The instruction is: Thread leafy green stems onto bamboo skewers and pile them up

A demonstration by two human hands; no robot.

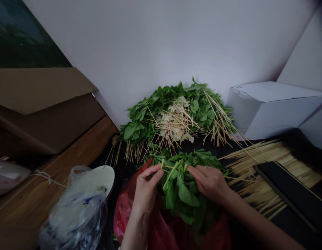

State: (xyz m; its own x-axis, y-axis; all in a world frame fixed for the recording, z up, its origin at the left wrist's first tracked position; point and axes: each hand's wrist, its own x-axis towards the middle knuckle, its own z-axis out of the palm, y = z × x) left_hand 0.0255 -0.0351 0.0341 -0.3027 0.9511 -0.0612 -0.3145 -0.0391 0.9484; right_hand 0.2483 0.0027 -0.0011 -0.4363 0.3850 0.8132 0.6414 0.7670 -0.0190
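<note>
Head view, with the stems between the hands as the dial's centre: at 6 to 8 o'clock, nearest, lies a red bag (pixel 124 211), with greens (pixel 185 194) above it. At 8, the left hand (pixel 147 187) pinches a green stem (pixel 162 162) between thumb and fingertips. Just past 3, the right hand (pixel 211 182) has its fingers closed, seemingly on a thin skewer (pixel 167 167) that runs between the hands and appears to pass by or through the stems; the exact contact is too small to tell.

Pushing hard could split a soft stem, or drive the tip into the left fingertips, since they sit right on the skewer's line. A loosened pinch could drop leaves into the bag.

At 3, loose skewers (pixel 244 192) lie splayed beside a dark slab (pixel 293 194); a sideways elbow might scatter them.

Farther, at 12, a pile (pixel 140 121) bristles with skewer ends pointing towards the person, so a careless reach could prick a hand or topple bundles.
</note>
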